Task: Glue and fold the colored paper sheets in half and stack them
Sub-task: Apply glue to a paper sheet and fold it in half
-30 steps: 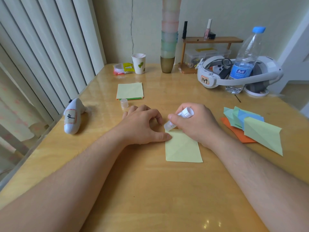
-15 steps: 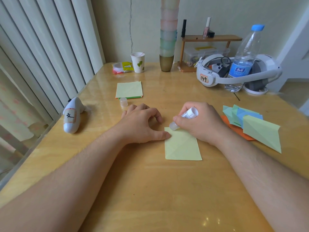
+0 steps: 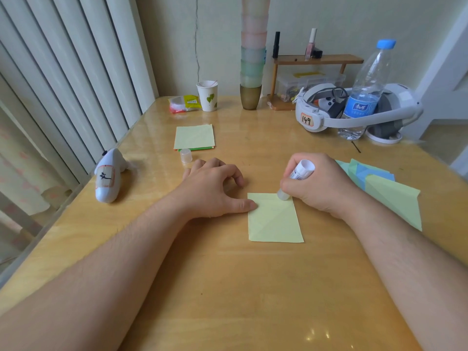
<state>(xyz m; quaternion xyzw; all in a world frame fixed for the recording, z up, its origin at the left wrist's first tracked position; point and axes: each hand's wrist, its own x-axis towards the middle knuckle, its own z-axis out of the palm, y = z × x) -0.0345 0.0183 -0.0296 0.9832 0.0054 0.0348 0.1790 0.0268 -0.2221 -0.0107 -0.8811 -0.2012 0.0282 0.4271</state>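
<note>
**Glue stick at the sheet's far edge**

A pale yellow-green sheet (image 3: pixel 274 219) lies flat on the wooden counter (image 3: pixel 228 287), right in front of the person. The right hand (image 3: pixel 320 183) has its fingers clamped round a white glue stick (image 3: pixel 296 177), tilted — its tip touches the sheet's far right corner. The left hand (image 3: pixel 215 190) rests beside the sheet, fingers loosely curled and holding nothing, thumb tip pressing the left edge. Farther back sits a stack of sheets (image 3: pixel 194 137) with the glue cap (image 3: pixel 185 156) just in front; more coloured sheets (image 3: pixel 379 188) lie to the right.
</note>
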